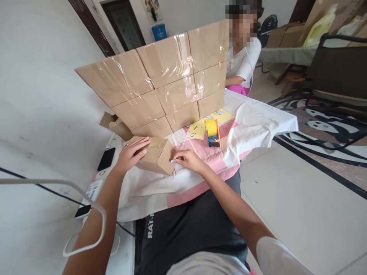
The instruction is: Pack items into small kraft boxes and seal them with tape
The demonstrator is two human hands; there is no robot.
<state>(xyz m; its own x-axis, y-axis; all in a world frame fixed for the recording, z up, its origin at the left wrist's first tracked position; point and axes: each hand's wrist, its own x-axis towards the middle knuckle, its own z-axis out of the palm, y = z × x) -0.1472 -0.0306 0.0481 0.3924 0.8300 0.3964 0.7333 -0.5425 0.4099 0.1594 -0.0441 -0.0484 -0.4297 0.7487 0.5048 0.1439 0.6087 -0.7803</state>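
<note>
A small closed cardboard box (156,154) rests near the front of the cloth-covered table. Spread flat over its top left part is my left hand (133,153), fingers outstretched and touching the cardboard. At the box's right end, my right hand (187,159) is pinched closed. A tiny whitish-blue spot shows at its fingertips against the box, too small to name. To the right of the box lies a tape dispenser (213,133) with a yellow roll, apart from both hands.
Stacked taped cardboard boxes (174,80) form a wall behind the small box. An open carton (120,126) stands at its left, near a black phone (106,159). A white cable (101,214) hangs before my left arm. Another person (243,65) sits beyond the stack.
</note>
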